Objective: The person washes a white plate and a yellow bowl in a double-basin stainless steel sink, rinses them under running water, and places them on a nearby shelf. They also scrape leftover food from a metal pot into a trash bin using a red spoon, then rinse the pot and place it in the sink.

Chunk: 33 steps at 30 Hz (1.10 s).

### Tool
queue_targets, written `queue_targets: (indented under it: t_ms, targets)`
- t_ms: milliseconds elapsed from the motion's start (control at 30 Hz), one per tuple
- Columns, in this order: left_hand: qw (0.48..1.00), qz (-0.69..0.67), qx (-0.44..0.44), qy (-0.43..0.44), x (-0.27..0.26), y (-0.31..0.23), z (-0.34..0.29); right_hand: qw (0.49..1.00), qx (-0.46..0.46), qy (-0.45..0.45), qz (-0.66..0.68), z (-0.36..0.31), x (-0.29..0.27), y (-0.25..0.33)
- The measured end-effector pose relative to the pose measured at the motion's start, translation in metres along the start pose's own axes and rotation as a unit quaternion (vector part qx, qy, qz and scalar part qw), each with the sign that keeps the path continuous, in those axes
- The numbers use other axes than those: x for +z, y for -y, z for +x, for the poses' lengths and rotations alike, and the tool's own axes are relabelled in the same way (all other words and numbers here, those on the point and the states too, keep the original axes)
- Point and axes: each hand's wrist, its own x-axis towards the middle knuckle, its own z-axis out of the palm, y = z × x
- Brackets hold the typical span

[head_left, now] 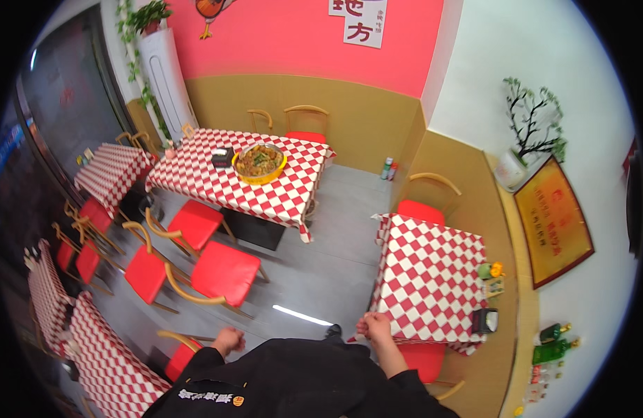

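My left hand (229,340) hangs low in front of me with its fingers curled in, and nothing shows in it. It is nearest to a red-seated wooden chair (184,357). My right hand (374,326) is closed in a loose fist, with no object visible in it. In the view it overlaps the near left corner of a table with a red and white checked cloth (429,275); whether it touches the cloth I cannot tell. Farther off, a yellow-rimmed round pan of food (260,164) rests on a longer checked table (196,167), out of reach of both hands.
Several red chairs (226,274) stand at the left, with more checked tables (112,355) beyond. A black napkin box (484,320) and a small flower pot (484,271) sit on the right table. Two bottles (387,168) stand by the far wall. Grey floor (321,272) runs between the tables.
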Motion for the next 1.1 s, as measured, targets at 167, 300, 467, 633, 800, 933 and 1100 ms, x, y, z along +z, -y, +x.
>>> queue_targets:
  t_ms: [167,300,467,633,800,933,1100]
  targets:
    - [0.878,0.423,0.204,0.090,-0.073,-0.014,0.008,0.995,-0.013,0.092,-0.024,0.122,0.058,0.098]
    - [0.990,0.002,-0.111,-0.085,-0.070,-0.042,0.040,0.990,-0.012,0.130,-0.054,0.196,0.100,0.158]
    - [0.993,-0.048,-0.088,-0.065,-0.050,-0.139,0.130,0.989,0.019,0.128,-0.076,0.278,0.152,0.180]
    - [0.974,-0.218,0.016,-0.056,-0.049,-0.292,0.290,0.978,0.094,0.109,-0.153,0.340,0.227,0.202]
    - [0.961,-0.228,0.124,-0.092,-0.095,-0.472,0.431,0.964,0.105,0.116,-0.217,0.422,0.333,0.258]
    - [0.946,-0.235,0.161,-0.158,-0.131,-0.577,0.523,0.947,0.030,0.126,-0.293,0.505,0.428,0.282]
    - [0.952,-0.235,0.117,-0.160,-0.145,-0.631,0.588,0.931,-0.015,0.102,-0.349,0.589,0.526,0.292]
